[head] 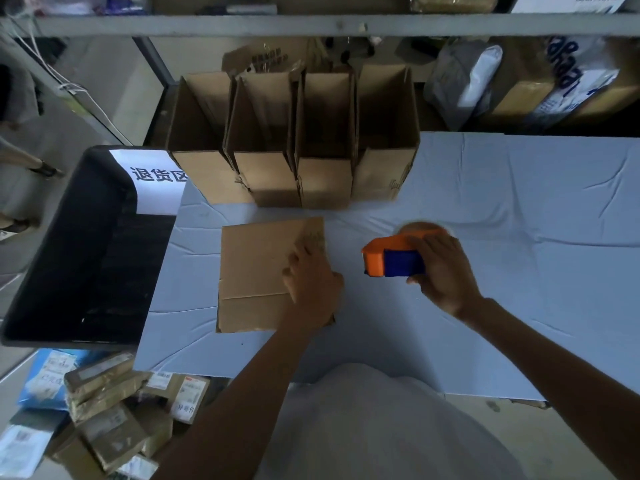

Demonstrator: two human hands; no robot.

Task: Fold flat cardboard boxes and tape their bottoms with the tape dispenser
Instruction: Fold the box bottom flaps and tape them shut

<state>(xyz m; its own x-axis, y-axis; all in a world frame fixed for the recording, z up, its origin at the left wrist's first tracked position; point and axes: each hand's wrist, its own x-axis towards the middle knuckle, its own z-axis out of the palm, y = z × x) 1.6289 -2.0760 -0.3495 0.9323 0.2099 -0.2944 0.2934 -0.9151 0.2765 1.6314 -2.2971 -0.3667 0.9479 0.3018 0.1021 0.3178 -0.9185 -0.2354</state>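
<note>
Head view: flat box (256, 271) lay on the tabletop (502, 237), left of centre, crease running across its near half. Left grip (313, 289) rested palm-down on the box's right side, fingers relaxed and apart, not clamped on anything. Right grip (440, 268) was clamped round the dispenser (391, 259), orange body with a blue part, held just right of the box and not touching it. Couldn't tell if the dispenser touched the tabletop. Four folded boxes (294, 133) stood side by side at the tabletop's far edge, open tops up. Black bin (86, 254) with a white label sat at the tabletop's left end. Parcels (104, 410) were piled on the floor below it.
</note>
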